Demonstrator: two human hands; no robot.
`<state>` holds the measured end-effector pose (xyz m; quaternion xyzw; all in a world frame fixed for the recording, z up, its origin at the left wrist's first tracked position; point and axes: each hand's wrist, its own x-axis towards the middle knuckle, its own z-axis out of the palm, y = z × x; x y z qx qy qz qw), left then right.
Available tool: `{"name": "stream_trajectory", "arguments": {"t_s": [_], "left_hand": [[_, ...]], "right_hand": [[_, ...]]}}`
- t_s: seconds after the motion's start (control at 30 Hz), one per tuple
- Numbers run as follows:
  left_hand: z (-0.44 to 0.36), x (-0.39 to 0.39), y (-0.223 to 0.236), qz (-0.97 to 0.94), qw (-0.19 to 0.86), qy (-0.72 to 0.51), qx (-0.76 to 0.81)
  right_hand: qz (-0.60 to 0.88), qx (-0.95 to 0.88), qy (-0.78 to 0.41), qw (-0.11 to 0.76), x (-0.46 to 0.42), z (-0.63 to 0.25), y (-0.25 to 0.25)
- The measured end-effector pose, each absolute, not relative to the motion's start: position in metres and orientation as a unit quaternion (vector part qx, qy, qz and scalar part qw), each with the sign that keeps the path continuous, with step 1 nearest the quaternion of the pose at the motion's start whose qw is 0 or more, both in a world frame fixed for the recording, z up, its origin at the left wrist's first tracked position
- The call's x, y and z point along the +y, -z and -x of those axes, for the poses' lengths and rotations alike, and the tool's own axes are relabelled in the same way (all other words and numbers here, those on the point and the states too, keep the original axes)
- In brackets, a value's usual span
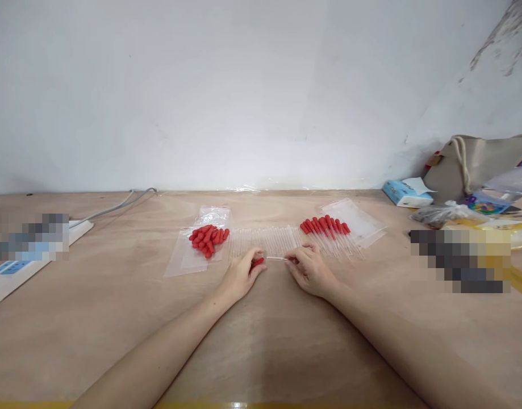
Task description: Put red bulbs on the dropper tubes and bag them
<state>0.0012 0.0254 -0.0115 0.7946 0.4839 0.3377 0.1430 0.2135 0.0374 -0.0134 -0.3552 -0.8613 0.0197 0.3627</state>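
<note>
My left hand (243, 271) is closed around a red rubber dropper bulb (257, 262). Between my hands lies a thin clear dropper tube (276, 259), its right end pinched in the fingers of my right hand (309, 270). Whether the tube's left end sits inside the bulb is hidden by my fingers. Just beyond my hands, a row of clear tubes (264, 238) lies side by side. A pile of loose red bulbs (207, 240) rests on plastic bags at the left. To the right, several droppers with red bulbs (324, 226) lie with their clear tubes pointing toward me.
Clear plastic bags lie under the left pile (179, 264) and beside the droppers (356, 218). Farther right are a blue tissue pack (405, 193), a beige bag (486, 165) and a blurred dark object (460, 258). A power strip (79, 227) with a cable is at left.
</note>
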Motion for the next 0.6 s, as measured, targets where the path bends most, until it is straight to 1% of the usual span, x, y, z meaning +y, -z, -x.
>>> {"name": "stream_trajectory", "arguments": {"t_s": [0.17, 0.4, 0.6], "left_hand": [[-0.0016, 0.0244, 0.0065, -0.807, 0.124, -0.333, 0.471], [0.0004, 0.0243, 0.0084, -0.800, 0.106, -0.376, 0.456], [0.0030, 0.0229, 0.0067, -0.824, 0.144, -0.369, 0.406]], "right_hand": [[0.361, -0.864, -0.027, 0.350, 0.0358, -0.2103, 0.0137], [0.356, -0.876, -0.013, 0.326, 0.0355, -0.2106, 0.0133], [0.315, -0.882, -0.066, 0.346, 0.0400, -0.2151, 0.0134]]}}
